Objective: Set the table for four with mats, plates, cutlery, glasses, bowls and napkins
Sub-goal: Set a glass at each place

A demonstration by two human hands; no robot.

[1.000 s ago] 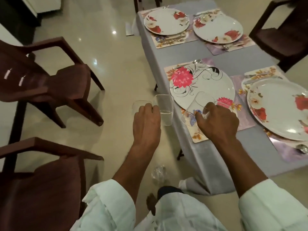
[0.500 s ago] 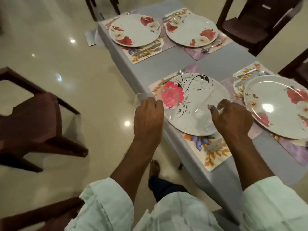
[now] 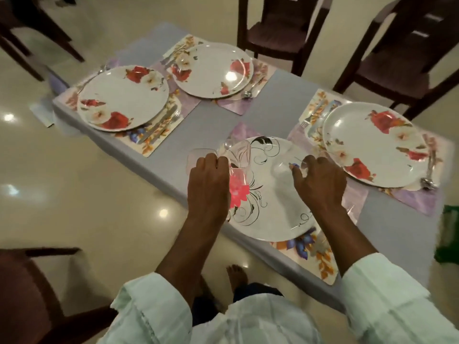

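Left hand: the left hand (image 3: 208, 180) gripped two clear glasses (image 3: 238, 155) together, fingers curled over their rims, above the near plate's left edge; carrying two at once probably saved trips.
Right hand: the right hand (image 3: 319, 180) pinched another clear glass (image 3: 283, 167) by its rim, held over the near plate (image 3: 270, 189), likely on its way to a spot beside a setting.
Glasses: thin, transparent, smooth-walled tumblers, hard to outline against the plate; none stood on the table (image 3: 213, 122) yet.
Plates: four round, glossy white plates with flower prints, each centred on a floral mat; the near one bore a pink bloom and black scrolls, the other three red and cream flowers.
Cutlery: metal pieces lay beside the plates, partly tucked under rims.
Table: covered in a plain grey-lilac cloth.
Missing: no bowls or napkins in sight, as far as could be told.
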